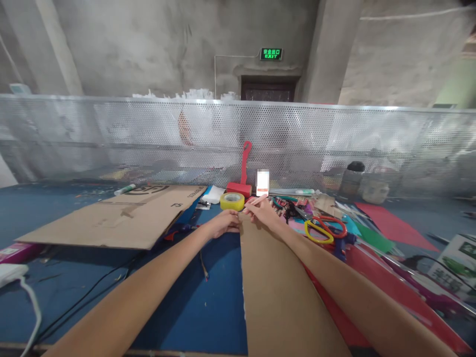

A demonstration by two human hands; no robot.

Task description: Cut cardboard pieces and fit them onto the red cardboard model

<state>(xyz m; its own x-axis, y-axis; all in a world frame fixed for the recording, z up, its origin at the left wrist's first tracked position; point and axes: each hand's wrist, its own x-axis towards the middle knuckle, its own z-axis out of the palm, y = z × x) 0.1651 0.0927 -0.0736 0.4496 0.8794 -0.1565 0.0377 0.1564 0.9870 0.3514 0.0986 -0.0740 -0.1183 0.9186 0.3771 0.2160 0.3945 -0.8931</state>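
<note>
A long strip of brown cardboard lies on the blue table, running from the near edge toward the middle. My left hand rests at the strip's far left corner, fingers curled and pressed on its edge. My right hand sits at the far end of the strip, closed around a thin pink pencil whose tip meets the cardboard.
A large flat cardboard sheet lies to the left. A yellow tape roll, a red tool, scissors with yellow and red handles, coloured papers and cables crowd the table. A perforated metal screen closes the back.
</note>
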